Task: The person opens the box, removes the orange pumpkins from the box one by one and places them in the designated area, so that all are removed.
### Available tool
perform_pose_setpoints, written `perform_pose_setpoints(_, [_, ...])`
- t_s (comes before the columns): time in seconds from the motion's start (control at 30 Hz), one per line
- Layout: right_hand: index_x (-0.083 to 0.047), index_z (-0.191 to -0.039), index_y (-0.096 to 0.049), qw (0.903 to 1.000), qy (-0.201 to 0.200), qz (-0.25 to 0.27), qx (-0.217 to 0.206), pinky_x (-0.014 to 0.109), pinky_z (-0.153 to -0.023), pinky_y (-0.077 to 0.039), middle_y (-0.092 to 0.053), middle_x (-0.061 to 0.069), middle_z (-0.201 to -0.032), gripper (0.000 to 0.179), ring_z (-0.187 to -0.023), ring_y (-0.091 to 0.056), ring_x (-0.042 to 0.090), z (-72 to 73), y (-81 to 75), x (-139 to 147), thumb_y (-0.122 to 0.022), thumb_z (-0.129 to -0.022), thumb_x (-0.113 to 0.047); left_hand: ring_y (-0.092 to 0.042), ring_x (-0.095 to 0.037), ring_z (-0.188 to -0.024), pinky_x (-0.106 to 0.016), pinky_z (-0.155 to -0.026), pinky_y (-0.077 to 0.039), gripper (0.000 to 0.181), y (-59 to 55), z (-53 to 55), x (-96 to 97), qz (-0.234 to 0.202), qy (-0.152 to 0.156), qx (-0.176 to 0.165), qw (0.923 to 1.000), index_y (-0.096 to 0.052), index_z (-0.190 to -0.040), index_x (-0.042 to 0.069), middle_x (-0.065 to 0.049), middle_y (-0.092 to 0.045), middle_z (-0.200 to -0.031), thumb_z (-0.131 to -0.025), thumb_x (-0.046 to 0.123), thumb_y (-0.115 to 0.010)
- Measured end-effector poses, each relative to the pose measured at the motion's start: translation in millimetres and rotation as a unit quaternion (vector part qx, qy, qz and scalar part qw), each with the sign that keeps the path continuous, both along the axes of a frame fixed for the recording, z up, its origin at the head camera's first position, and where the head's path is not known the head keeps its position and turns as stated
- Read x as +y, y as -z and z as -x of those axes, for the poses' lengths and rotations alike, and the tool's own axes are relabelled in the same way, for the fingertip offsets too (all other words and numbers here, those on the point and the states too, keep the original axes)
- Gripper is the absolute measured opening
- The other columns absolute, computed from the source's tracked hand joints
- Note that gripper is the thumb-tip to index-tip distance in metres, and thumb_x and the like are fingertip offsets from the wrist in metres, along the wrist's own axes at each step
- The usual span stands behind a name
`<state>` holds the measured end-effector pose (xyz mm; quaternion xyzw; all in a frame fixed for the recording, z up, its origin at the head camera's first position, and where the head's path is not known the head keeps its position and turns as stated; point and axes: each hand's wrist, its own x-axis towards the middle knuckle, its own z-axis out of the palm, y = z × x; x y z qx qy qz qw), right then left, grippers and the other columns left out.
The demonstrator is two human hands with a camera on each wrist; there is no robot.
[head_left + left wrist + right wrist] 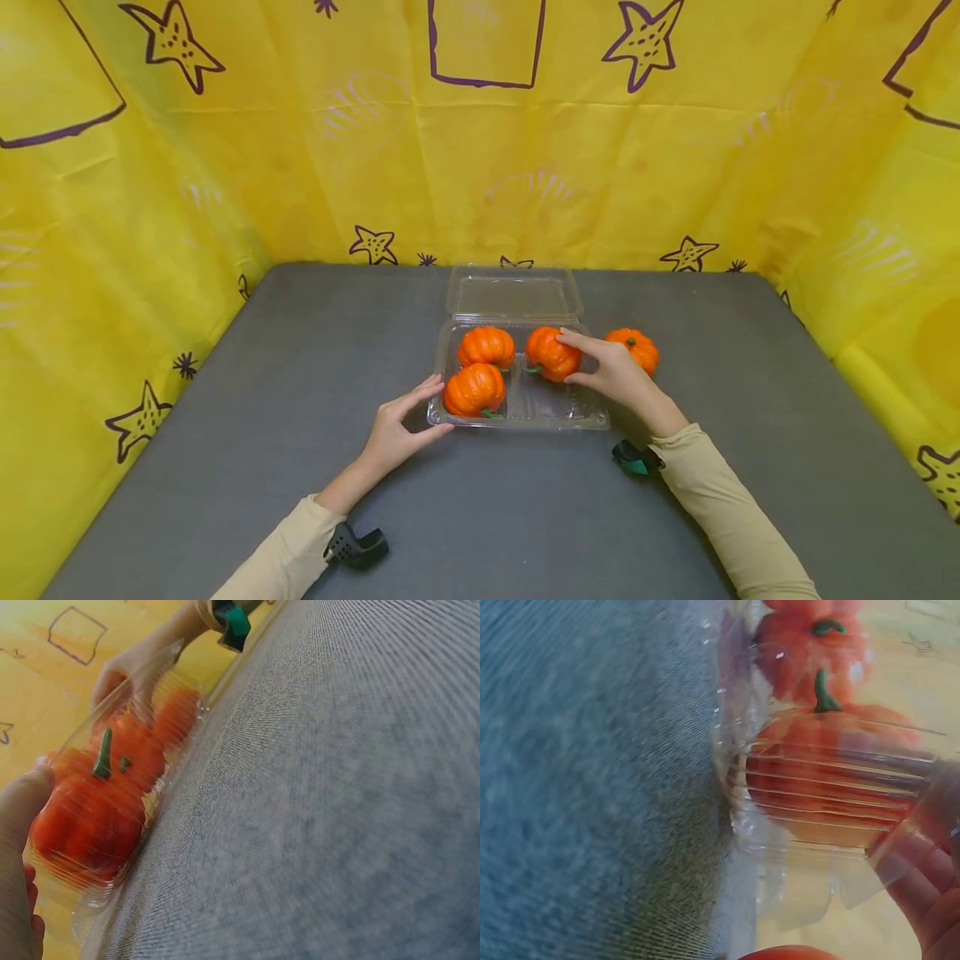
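Observation:
A clear plastic clamshell container lies with its lid tipped back on the dark table. Two small orange pumpkins fill its left side: a rear pumpkin and a front pumpkin. My left hand holds the container's left front corner, thumb at the front rim and fingers along the side. In the right rear part, my right hand grips a third pumpkin between thumb and fingers, its green stem pointing left. The left wrist view shows the front pumpkin through the ribbed wall.
Another orange pumpkin sits on the table right of the container, partly behind my right hand. The raised lid reaches the table's back edge. Yellow patterned cloth hangs behind and along both sides.

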<state>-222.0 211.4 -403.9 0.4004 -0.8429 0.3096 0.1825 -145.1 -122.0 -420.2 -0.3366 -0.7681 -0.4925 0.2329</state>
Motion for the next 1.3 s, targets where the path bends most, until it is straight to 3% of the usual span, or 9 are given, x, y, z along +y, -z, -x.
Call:
perform_pose_setpoints(0.2, [0.003, -0.117, -0.056, 0.9987, -0.013, 0.049, -0.002, 0.04, -0.067, -0.05, -0.057, 0.017, -0.115, 0.066, -0.091, -0.061, 0.025, -3.1, -4.2, 0.4, -0.084, -0.057, -0.006, -0.052, -0.041, -0.102, -0.029, -0.094, -0.037, 0.054, -0.7, 0.4, -0.5, 0.001, 0.001, 0.003, 1.0, -0.058, -0.102, -0.014, -0.031, -0.055, -0.107, -0.053, -0.009, -0.08])
perform_pose_setpoints(0.37, [0.006, -0.119, -0.053, 0.9918, -0.034, 0.107, -0.061, 0.036, -0.079, -0.048, -0.054, 0.019, -0.118, 0.065, -0.095, -0.059, 0.027, -6.8, -6.7, -1.0, -0.081, -0.06, 0.002, -0.052, -0.043, -0.101, -0.029, -0.093, -0.037, 0.054, -1.1, -0.2, -0.7, 0.001, -0.001, 0.011, 0.9999, -0.058, -0.102, -0.014, -0.031, -0.055, -0.106, -0.053, -0.01, -0.08])
perform_pose_setpoints(0.5, [0.013, -0.119, -0.048, 0.9784, -0.063, 0.159, -0.115, 0.03, -0.086, -0.043, -0.047, 0.028, -0.122, 0.063, -0.104, -0.054, 0.029, -14.6, -13.0, -3.9, -0.074, -0.062, 0.013, -0.052, -0.042, -0.1, -0.028, -0.093, -0.037, 0.054, -0.6, -1.4, -0.5, 0.005, -0.003, 0.017, 0.9998, -0.058, -0.102, -0.014, -0.031, -0.055, -0.106, -0.053, -0.009, -0.08])
perform_pose_setpoints(0.63, [0.017, -0.116, -0.045, 0.9672, -0.082, 0.194, -0.143, 0.027, -0.089, -0.041, -0.042, 0.034, -0.123, 0.06, -0.11, -0.049, 0.029, -22.4, -20.9, -7.5, -0.071, -0.062, 0.019, -0.053, -0.042, -0.1, -0.029, -0.093, -0.037, 0.056, -0.2, -2.1, -0.6, 0.006, -0.006, 0.013, 0.9999, -0.058, -0.102, -0.013, -0.03, -0.055, -0.107, -0.052, -0.008, -0.081])
perform_pose_setpoints(0.87, [0.016, -0.113, -0.041, 0.9378, -0.101, 0.251, -0.218, 0.026, -0.088, -0.042, -0.037, 0.035, -0.126, 0.053, -0.114, -0.047, 0.02, -17.3, -12.5, -4.6, -0.065, -0.066, 0.022, -0.052, -0.04, -0.102, -0.027, -0.094, -0.036, 0.062, -0.9, -1.1, -2.0, 0.003, -0.004, -0.002, 1.0, -0.058, -0.103, -0.013, -0.03, -0.055, -0.108, -0.047, -0.004, -0.084])
perform_pose_setpoints(0.97, [0.014, -0.122, -0.037, 0.93, -0.09, 0.26, -0.244, 0.025, -0.085, -0.044, -0.038, 0.031, -0.126, 0.061, -0.111, -0.048, 0.014, -13.0, -7.9, -2.2, -0.065, -0.068, 0.021, -0.052, -0.04, -0.102, -0.027, -0.094, -0.036, 0.062, -1.6, 0.1, -1.7, -0.003, -0.002, -0.008, 1.0, -0.058, -0.103, -0.014, -0.029, -0.055, -0.108, -0.047, -0.004, -0.083])
perform_pose_setpoints(1.13, [0.015, -0.131, -0.027, 0.9323, -0.089, 0.238, -0.257, 0.026, -0.084, -0.044, -0.036, 0.028, -0.124, 0.075, -0.113, -0.044, 0.018, -11.3, -12.0, -1.4, -0.063, -0.067, 0.025, -0.053, -0.039, -0.102, -0.027, -0.094, -0.036, 0.058, -2.3, -0.1, -1.6, -0.008, -0.006, -0.018, 0.9998, -0.058, -0.103, -0.014, -0.029, -0.055, -0.109, -0.051, -0.006, -0.082])
perform_pose_setpoints(1.3, [0.014, -0.128, -0.037, 0.9437, -0.07, 0.203, -0.251, 0.026, -0.082, -0.046, -0.04, 0.022, -0.122, 0.069, -0.11, -0.046, 0.017, -14.4, -16.7, 6.1, -0.07, -0.068, 0.014, -0.053, -0.038, -0.102, -0.027, -0.094, -0.036, 0.054, -0.9, -3.0, -1.7, 0.001, -0.007, -0.02, 0.9998, -0.059, -0.103, -0.013, -0.028, -0.055, -0.109, -0.054, -0.006, -0.081])
